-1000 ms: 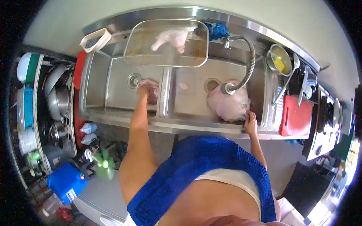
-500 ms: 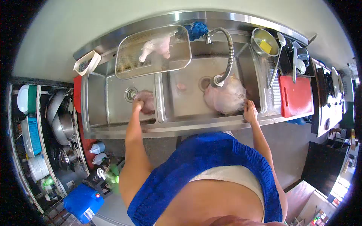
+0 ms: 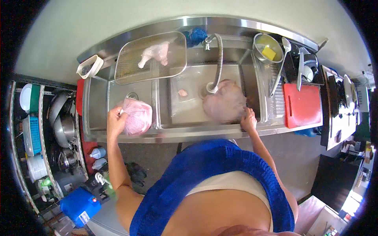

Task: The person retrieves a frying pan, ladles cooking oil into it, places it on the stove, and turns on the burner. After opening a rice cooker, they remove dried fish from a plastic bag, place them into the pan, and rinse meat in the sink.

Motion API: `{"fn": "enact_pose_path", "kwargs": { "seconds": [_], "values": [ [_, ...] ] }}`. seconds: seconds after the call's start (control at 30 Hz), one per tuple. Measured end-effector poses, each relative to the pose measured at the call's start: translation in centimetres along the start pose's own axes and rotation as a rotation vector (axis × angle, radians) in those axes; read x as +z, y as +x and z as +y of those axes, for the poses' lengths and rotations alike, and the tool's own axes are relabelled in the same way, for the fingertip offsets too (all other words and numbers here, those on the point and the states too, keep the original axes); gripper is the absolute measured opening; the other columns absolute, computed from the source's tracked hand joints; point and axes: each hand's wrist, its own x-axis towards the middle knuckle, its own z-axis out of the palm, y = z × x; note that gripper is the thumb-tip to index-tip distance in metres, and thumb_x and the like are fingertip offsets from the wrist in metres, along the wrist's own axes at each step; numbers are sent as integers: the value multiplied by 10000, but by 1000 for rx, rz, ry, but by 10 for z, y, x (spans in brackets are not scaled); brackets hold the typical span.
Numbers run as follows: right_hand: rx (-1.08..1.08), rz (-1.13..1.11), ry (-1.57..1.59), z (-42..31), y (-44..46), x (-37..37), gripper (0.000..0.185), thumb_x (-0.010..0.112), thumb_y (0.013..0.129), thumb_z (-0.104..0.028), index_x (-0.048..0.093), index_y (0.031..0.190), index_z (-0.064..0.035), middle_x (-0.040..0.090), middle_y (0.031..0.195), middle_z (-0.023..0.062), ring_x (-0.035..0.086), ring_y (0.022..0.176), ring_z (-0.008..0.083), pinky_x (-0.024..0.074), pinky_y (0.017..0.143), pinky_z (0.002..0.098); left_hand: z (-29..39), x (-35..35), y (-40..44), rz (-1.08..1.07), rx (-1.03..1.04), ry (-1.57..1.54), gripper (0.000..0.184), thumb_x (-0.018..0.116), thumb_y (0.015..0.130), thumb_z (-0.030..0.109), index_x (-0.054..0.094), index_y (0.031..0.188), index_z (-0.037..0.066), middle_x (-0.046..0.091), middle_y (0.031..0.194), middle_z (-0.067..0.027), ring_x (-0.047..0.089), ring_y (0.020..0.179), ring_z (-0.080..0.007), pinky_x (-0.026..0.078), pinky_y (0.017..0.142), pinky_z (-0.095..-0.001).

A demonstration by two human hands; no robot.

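My left hand [image 3: 116, 121] pinches the edge of a clear bag of pinkish meat [image 3: 137, 117], held up over the front of the left basin. In the right basin lies a large bag of pale meat [image 3: 223, 102], and my right hand [image 3: 249, 120] has its fingers closed on the right edge of that bag. The flexible faucet hose [image 3: 219, 59] hangs down with its head over the bag's upper left part. A small pink scrap [image 3: 182, 93] lies on the right basin's floor. One pale piece of poultry [image 3: 155, 55] rests in the mesh basket [image 3: 184, 65] across the back of the sink.
Right of the basins are a metal bowl with a yellow sponge [image 3: 269, 53], a long spoon [image 3: 280, 70] and a red cutting board [image 3: 303, 105]. A white container [image 3: 90, 67] stands at the back left. Blue cloth [image 3: 195, 37] lies behind the sink.
My left hand has lifted the smaller bag of meat from the left basin's floor, toward the front left. My right hand stays at the large bag's edge. The view has shifted.
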Motion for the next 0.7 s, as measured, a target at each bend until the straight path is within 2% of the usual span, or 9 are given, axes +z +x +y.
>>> {"fn": "enact_pose_path", "kwargs": {
  "seconds": [0.07, 0.23, 0.37, 0.43, 0.47, 0.5, 0.57, 0.63, 0.7],
  "values": [
    [-13, -2, -9, 3, 1, 2, 422, 505, 785, -67, 515, 1203, -122, 557, 1103, 143, 522, 1065, 364, 463, 866, 476, 19, 11, -9, -6, 10, 17, 137, 553, 757, 26, 492, 636, 7, 446, 594, 42, 407, 561, -45, 341, 487, -262],
    [-86, 8, 36, 9, -2, 0, 451, 529, 766, -60, 503, 1214, -99, 535, 1109, 165, 505, 1069, 382, 466, 863, 482, 78, 86, -36, -258, -8, -305, 87, 556, 773, 26, 531, 693, 5, 495, 655, 48, 447, 608, -43, 373, 498, -261],
    [-75, -24, 87, 3, -3, -9, 462, 500, 764, -17, 502, 1223, -71, 517, 1125, 193, 487, 1086, 392, 449, 896, 475, 88, 174, -34, -364, 147, -225, 72, 597, 782, 58, 620, 779, -10, 558, 656, 5, 489, 593, -55, 405, 492, -270],
    [-103, 25, 177, 6, -2, -11, 479, 486, 771, 7, 493, 1241, -85, 510, 1164, 192, 473, 1117, 385, 428, 932, 463, 118, 215, -38, -404, 57, -437, 124, 613, 797, 88, 673, 864, 2, 617, 693, -28, 539, 621, -70, 450, 539, -273],
    [-122, 78, 269, 8, -3, -12, 499, 472, 778, 31, 485, 1259, -99, 503, 1204, 192, 460, 1147, 378, 406, 968, 451, 120, 237, -34, -490, -94, -457, 168, 615, 809, 122, 689, 917, 15, 648, 746, -69, 583, 679, -103, 481, 627, -285],
    [-143, 121, 323, 7, -4, -19, 518, 418, 777, 81, 478, 1267, -77, 494, 1227, 191, 451, 1156, 377, 366, 1004, 447, 117, 269, -32, -406, 27, -462, 211, 613, 823, 166, 675, 953, 12, 659, 789, -108, 622, 731, -169, 490, 689, -314],
    [-161, 184, 300, 13, -8, -27, 518, 407, 780, 85, 469, 1273, -60, 495, 1220, 192, 450, 1151, 379, 363, 1004, 451, 122, 324, -26, -281, 0, -414, 244, 619, 816, 201, 656, 950, 0, 658, 818, -148, 637, 752, -239, 485, 684, -357],
    [-177, 291, 279, 20, -13, -33, 517, 386, 799, 81, 434, 1302, -30, 499, 1188, 202, 448, 1135, 395, 362, 991, 469, 146, 349, -9, -213, 164, -493, 170, 581, 848, 92, 641, 977, 0, 645, 764, -37, 580, 657, -113, 455, 582, -281],
    [-170, 281, 338, 32, -16, -26, 511, 386, 811, 73, 426, 1309, -32, 497, 1184, 206, 449, 1133, 395, 363, 984, 471, 180, 364, 7, 11, 236, -631, 248, 611, 790, 212, 564, 806, -31, 559, 675, -139, 533, 640, -213, 412, 610, -368]
  ]
}}
